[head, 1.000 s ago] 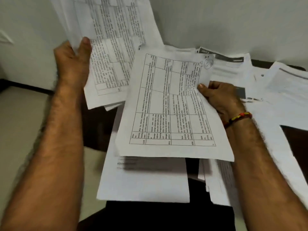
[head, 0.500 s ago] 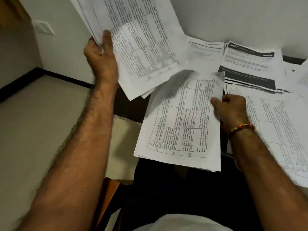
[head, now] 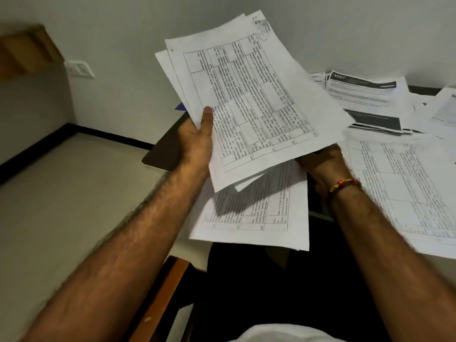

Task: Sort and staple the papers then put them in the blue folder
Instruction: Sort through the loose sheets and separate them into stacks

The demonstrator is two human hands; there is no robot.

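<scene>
We hold a sheaf of papers (head: 251,104) raised above the near table (head: 162,151) edge, left hand (head: 197,139) gripping its left margin, thumb on top. Right hand (head: 323,164) sits under the sheaf's lower right corner, fingers hidden; we cannot tell its grip, though a lower sheet (head: 254,218) hangs there. Paper is light, limp, slippery between sheets; pinch near an edge and support underneath. Right of the sheaf, loose piles (head: 404,183) cover the table. No folder clearly seen; a purple corner (head: 179,107) peeks left of the sheaf.

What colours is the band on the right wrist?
Red and yellow, a thin beaded wristband just behind the right hand; the head view shows it.
</scene>
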